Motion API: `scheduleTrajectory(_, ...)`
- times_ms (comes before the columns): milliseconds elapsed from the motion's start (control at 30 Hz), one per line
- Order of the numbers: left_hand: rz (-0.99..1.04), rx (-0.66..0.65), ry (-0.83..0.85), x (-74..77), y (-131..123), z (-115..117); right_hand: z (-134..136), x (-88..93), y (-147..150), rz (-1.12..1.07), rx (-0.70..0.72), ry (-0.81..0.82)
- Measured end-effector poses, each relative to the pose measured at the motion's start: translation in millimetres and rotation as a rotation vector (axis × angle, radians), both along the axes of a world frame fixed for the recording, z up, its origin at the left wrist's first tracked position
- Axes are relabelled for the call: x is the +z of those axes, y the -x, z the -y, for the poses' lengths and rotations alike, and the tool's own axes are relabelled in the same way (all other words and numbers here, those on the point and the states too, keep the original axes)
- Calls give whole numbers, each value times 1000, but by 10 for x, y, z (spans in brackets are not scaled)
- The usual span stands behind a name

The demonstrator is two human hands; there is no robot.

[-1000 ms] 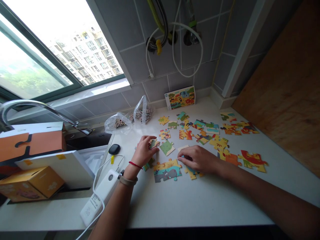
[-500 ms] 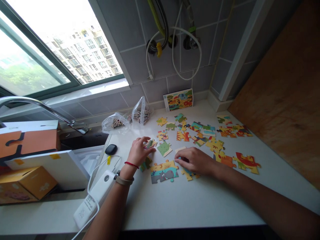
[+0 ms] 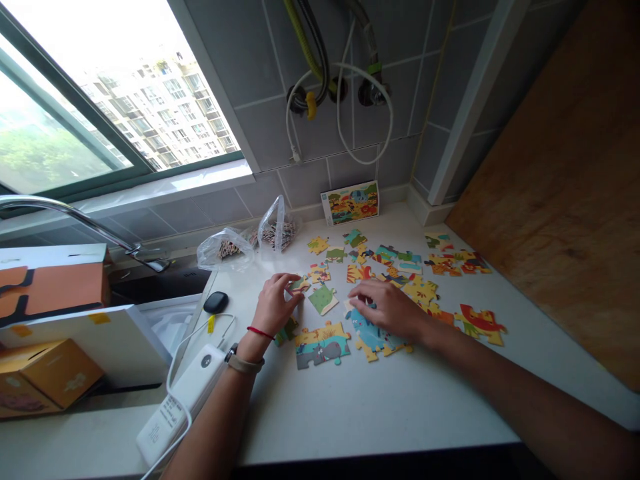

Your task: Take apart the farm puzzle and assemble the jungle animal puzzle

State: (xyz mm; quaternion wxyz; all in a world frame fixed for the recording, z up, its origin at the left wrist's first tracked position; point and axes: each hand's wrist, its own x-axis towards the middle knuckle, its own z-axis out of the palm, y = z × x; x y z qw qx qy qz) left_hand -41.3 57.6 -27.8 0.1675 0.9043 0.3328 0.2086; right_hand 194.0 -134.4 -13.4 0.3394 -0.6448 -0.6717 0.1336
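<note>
My left hand (image 3: 274,303) has its curved fingers and thumb around the edges of a small puzzle piece (image 3: 300,285) with green and pink on it. Over the top of a joined blue elephant section (image 3: 371,332) is my right hand (image 3: 387,308); its fingers are bent, with a gap to the thumb and nothing visible between them. Between the hands lie a green puzzle piece (image 3: 323,299) and a joined grey hippo section (image 3: 323,345). A dark green piece (image 3: 286,331) is partly hidden beside my left wrist.
Several loose puzzle pieces (image 3: 421,290) spread towards the back right. A picture card (image 3: 351,203) leans on the tiled wall. Plastic bags (image 3: 227,248) stand by the sink. At left are a white power bank (image 3: 181,403) with a cable, a black oval gadget (image 3: 216,303) and boxes (image 3: 60,287).
My right hand has shifted up from the elephant section, uncovering more of it. The left hand stays at its small piece. The whole view has shifted slightly.
</note>
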Motion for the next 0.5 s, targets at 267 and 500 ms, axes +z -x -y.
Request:
scheduleTrajectory(267, 82, -84, -71, 35, -60, 93, 6, -100, -880, 335, -715, 291)
scheduleTrajectory(500, 88, -209, -57, 106, -106, 197, 63, -145, -1178, 361, -658, 382)
